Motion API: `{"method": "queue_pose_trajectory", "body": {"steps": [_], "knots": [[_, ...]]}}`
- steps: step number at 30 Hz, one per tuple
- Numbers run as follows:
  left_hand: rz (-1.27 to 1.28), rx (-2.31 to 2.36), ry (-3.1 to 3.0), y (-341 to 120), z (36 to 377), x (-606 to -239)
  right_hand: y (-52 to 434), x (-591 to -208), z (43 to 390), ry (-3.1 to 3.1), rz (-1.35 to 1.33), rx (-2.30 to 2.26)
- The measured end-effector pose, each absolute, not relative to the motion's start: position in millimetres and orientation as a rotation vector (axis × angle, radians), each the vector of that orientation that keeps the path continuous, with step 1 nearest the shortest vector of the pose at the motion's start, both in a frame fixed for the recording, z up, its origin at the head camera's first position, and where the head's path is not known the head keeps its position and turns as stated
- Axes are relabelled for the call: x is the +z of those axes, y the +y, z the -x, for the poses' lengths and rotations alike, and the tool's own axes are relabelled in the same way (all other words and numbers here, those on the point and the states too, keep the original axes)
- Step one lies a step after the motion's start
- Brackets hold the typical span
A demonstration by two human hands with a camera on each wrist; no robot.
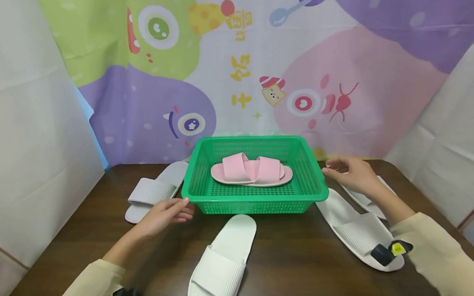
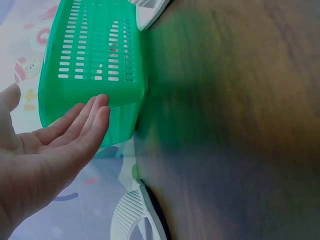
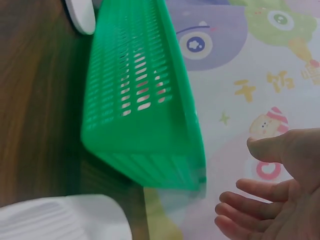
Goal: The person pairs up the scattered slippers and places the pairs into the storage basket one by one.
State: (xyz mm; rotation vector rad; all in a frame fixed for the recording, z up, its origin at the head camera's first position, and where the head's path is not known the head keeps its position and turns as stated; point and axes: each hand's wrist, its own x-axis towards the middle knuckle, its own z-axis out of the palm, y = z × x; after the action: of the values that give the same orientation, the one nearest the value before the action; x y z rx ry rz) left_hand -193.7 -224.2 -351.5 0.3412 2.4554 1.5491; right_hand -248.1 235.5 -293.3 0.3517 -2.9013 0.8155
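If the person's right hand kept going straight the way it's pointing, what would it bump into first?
Probably the rim of the green basket, at the end nearest the right hand, though the depth is hard to judge.

the left hand [image 2: 55, 155], fingers [image 2: 94, 125] extended, is beside a green basket [image 2: 70, 92], near a ribbed pale slipper [image 2: 128, 210].

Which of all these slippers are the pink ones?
The pink pair inside the green basket. Colour and place set them apart: the front slipper, left slipper and two right slippers are whitish or grey, on the table outside.
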Motion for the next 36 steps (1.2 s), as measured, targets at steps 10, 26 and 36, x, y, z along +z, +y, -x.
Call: {"method": "queue_pose_trajectory", "body": {"steps": [10, 26, 36], "knots": [[-0.331, 1.329, 2.585, -217.8, 176.1, -356.5, 264.6, -311.7, 238.1, -3.053, -0.307, 0.657], [-0.448, 1.068, 2.620, -193.4, 145.1, -362.8, 313.6, -339.9, 220.9, -3.244, -0.310, 0.472], [-0.491, 1.044, 2.590, -184.2, 139.7, -364.4, 317.7, -346.8, 213.8, -3.276, -0.322, 0.391]]}}
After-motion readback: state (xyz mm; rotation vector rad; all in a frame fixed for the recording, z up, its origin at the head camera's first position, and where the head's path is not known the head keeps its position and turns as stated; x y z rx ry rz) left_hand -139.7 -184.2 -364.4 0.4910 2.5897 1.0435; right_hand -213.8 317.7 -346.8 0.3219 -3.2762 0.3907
